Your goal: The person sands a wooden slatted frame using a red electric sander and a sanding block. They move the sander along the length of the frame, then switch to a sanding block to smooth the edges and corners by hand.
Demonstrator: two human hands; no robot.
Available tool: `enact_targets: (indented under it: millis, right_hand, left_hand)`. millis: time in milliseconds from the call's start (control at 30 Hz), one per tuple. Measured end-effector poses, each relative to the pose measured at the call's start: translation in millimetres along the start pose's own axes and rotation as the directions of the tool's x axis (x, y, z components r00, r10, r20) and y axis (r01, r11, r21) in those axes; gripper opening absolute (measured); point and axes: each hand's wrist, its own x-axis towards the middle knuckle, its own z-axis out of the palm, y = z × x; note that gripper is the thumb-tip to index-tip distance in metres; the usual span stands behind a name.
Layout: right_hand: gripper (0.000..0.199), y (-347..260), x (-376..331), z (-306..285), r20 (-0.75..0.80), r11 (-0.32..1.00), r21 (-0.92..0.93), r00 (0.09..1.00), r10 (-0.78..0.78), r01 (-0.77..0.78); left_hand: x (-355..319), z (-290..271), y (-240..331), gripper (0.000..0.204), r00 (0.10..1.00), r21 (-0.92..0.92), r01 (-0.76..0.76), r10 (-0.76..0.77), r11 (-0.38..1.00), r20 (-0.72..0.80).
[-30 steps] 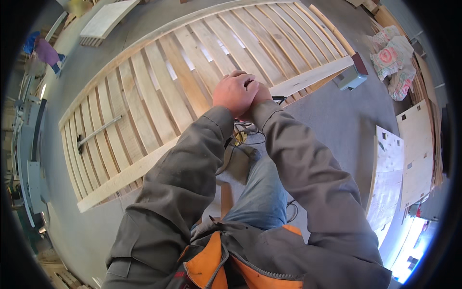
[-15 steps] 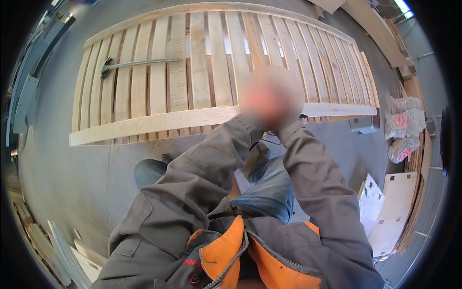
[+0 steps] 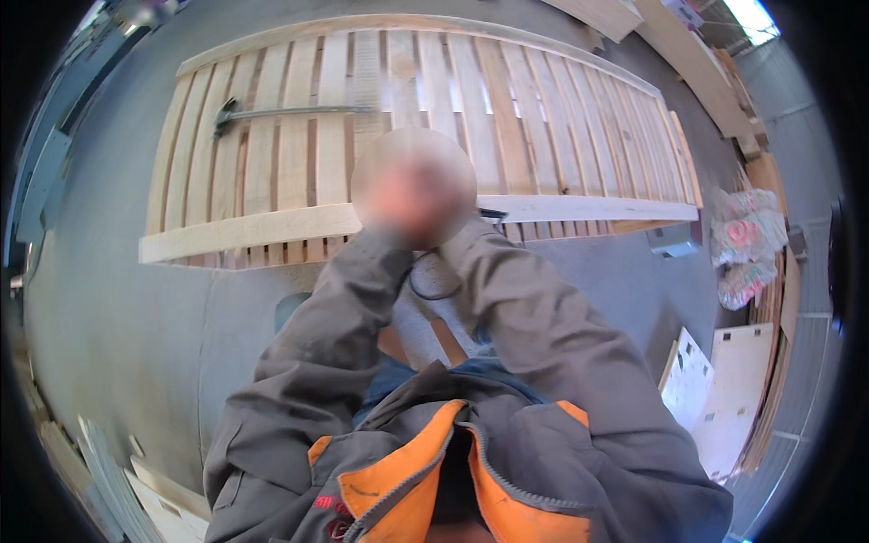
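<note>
A long slatted wooden panel (image 3: pixel 330 163) lies in front of me, with a pale rail (image 3: pixel 244 235) along its near side. My left hand (image 3: pixel 391 201) and my right hand (image 3: pixel 442 201) are close together over this rail, near its middle. A round blur covers both, so their fingers and anything between them are hidden. A dark, narrow piece (image 3: pixel 493 214) shows just right of my right hand at the rail; its kind cannot be made out. Toward the left, a hammer (image 3: pixel 294 111) rests across the slats, its head at the left end.
Grey floor (image 3: pixel 136 308) surrounds the panel. A grey metal box (image 3: pixel 674 241) stands by its right near corner. Farther right are pale plastic sacks (image 3: pixel 747 231) and boards with square holes (image 3: pixel 735 389). Long boards (image 3: pixel 692 68) lie at the far right, and grey machinery (image 3: pixel 54 181) stands left.
Both hands have moved left along the near rail, still close together. My legs have shifted beneath my arms. The hammer still lies on the slats; the view has shifted slightly.
</note>
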Motion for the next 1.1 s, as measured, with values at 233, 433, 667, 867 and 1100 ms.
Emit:
enact_targets:
  millis: [233,433,667,867,1100]
  right_hand:
    - [0.034,-65.9,24.9,21.7,0.012,0.990,0.119,0.997,-0.073,0.071]
    - [0.035,-123.3,45.0,24.7,0.010,0.966,0.192,0.984,-0.178,0.172]
    - [0.035,-176.1,70.0,48.6,-0.211,0.938,0.331,0.977,-0.037,0.107]
    - [0.038,-151.4,50.8,5.6,0.153,0.972,0.163,0.969,-0.196,0.171]
    - [0.030,-68.2,34.6,32.3,-0.131,0.908,0.419,0.991,0.027,0.030]
  left_hand:
    - [-16.5,-60.7,-39.9,0.027,0.997,0.016,0.009,-0.008,1.000,-0.072]
    - [-27.1,-125.1,-89.5,0.029,0.995,-0.012,0.034,-0.035,0.999,-0.097]
    - [-26.2,-169.3,-129.4,0.032,0.992,-0.076,0.095,-0.101,0.993,-0.071]
    - [-29.1,-155.1,-126.0,0.033,0.989,-0.068,0.136,-0.140,0.988,-0.046]
    - [4.4,-73.3,-92.7,0.033,0.998,-0.128,0.062,-0.057,0.990,0.041]
